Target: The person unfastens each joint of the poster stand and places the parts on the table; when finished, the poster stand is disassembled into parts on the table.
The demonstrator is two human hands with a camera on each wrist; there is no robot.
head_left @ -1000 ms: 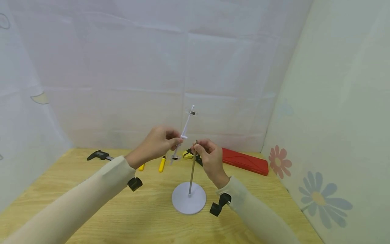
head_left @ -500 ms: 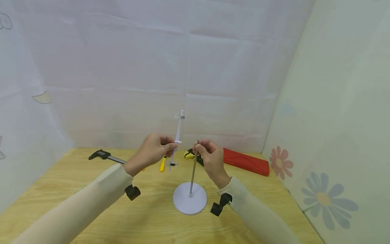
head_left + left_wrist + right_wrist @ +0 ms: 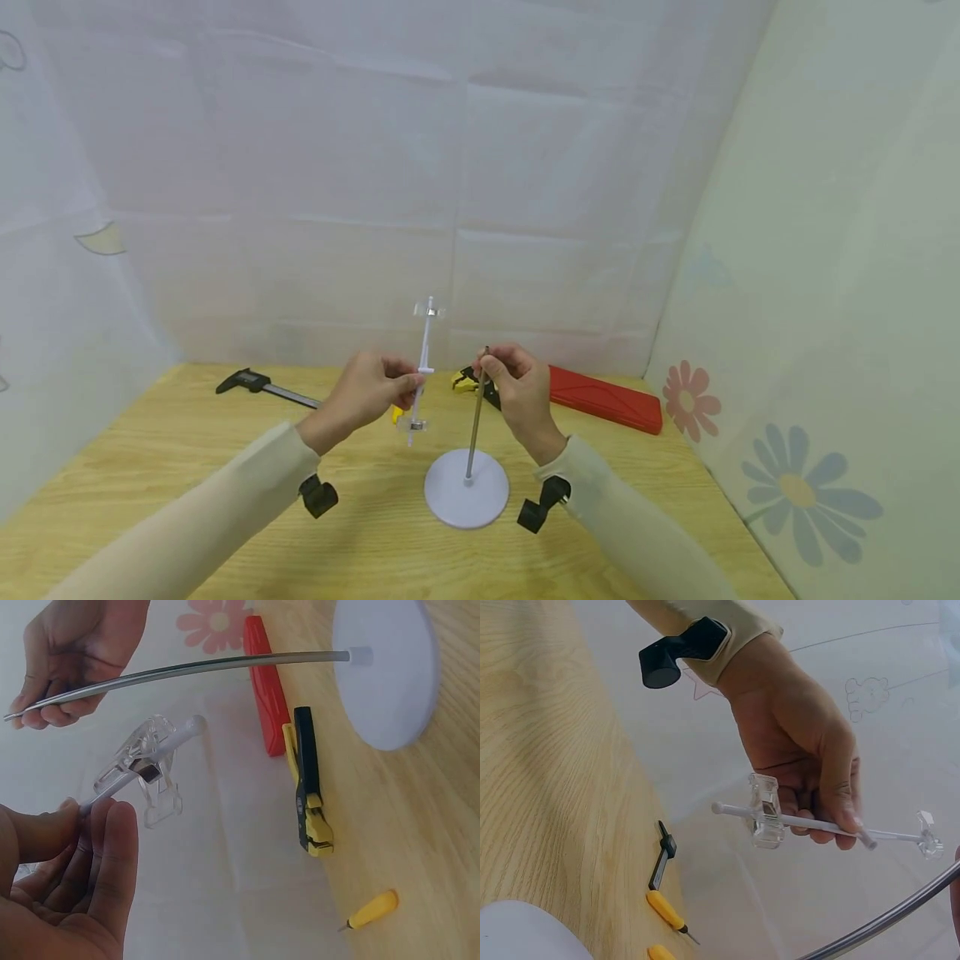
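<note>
Two hands worked just above the wooden table (image 3: 225,467), each grasping one part of a small stand; the left hand (image 3: 367,392) pinched a thin white plastic rod (image 3: 422,371) between thumb and fingertips near its middle, holding it almost upright and close beside the metal post (image 3: 475,417), apparently so that the two could be lined up; that rod carried two clear plastic clips (image 3: 150,769), one near each end, free of the fingers in the left wrist view; the right hand (image 3: 517,387) gripped the top of the post with curled fingers, which probably kept it steady on its round white base (image 3: 467,498); the base sat flat on the table, between the two forearms; the rod and the post stood near each other but apart, not touching. Behind the hands lay a red case (image 3: 603,398) by the back wall, a yellow-and-black wire stripper (image 3: 307,795) next to it, a yellow-handled screwdriver (image 3: 371,910) partly hidden behind the left hand in the head view, and a black digital caliper (image 3: 258,385) further left.
</note>
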